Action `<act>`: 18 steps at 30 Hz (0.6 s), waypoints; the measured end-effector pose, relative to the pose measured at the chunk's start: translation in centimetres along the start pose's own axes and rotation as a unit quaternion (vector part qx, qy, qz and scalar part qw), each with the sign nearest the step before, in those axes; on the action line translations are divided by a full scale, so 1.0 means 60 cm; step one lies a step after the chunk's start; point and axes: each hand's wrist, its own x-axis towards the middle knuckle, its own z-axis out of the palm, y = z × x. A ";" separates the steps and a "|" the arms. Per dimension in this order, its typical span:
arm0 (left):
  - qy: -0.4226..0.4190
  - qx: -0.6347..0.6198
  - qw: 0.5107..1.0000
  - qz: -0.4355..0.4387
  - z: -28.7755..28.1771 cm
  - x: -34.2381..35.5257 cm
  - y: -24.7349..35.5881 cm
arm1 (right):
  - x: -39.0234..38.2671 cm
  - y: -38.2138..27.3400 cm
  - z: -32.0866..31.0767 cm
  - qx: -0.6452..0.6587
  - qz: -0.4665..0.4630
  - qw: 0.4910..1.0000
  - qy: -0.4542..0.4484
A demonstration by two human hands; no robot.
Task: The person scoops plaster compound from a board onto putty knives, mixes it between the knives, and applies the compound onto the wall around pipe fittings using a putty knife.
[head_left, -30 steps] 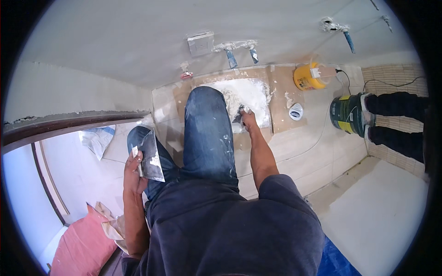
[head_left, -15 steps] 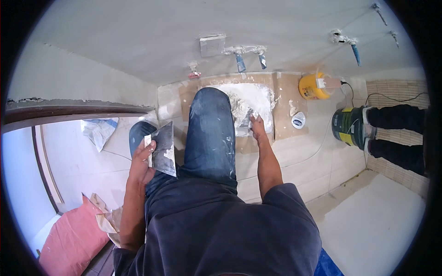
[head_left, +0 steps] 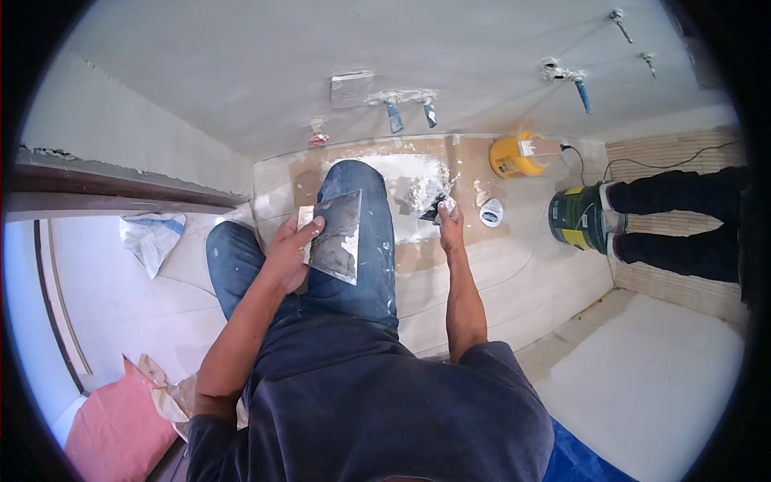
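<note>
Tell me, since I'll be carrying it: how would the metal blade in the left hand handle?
The metal blade looks stiff, with straight edges. It's probably light, since the left hand alone holds it. White smears may make it slippery.

We count two flat metal blades, three blue tubular plugs, one yellow plastic bucket, one green plastic bucket.

The right knee hides part of the white paste; the lower edge crops the pink sack.

Dark shirt — perhaps navy — spattered jeans
</note>
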 end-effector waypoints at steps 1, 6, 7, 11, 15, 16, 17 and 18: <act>-0.005 0.007 1.000 0.000 0.000 0.002 -0.004 | -0.002 -0.004 0.005 -0.002 -0.002 1.000 -0.001; -0.005 0.006 1.000 -0.006 0.006 0.001 -0.007 | -0.005 0.001 0.020 0.137 0.057 0.988 0.035; 0.006 0.006 1.000 -0.002 0.004 -0.005 -0.006 | -0.013 -0.012 0.034 0.141 0.070 0.986 0.063; 0.027 -0.002 1.000 0.002 -0.027 -0.020 -0.009 | 0.018 -0.002 0.043 0.049 0.008 0.999 0.017; 0.053 0.000 0.999 0.011 -0.064 -0.040 -0.011 | 0.049 0.030 0.024 -0.142 -0.045 0.977 0.150; 0.053 0.002 0.999 0.009 -0.072 -0.047 -0.009 | 0.056 0.038 0.018 -0.141 -0.043 0.977 0.152; 0.050 0.004 0.998 0.025 -0.079 -0.053 -0.008 | 0.061 0.045 0.009 -0.277 -0.017 0.948 0.158; 0.046 0.006 0.998 0.040 -0.087 -0.057 -0.007 | 0.063 0.052 0.001 -0.407 0.010 0.899 0.162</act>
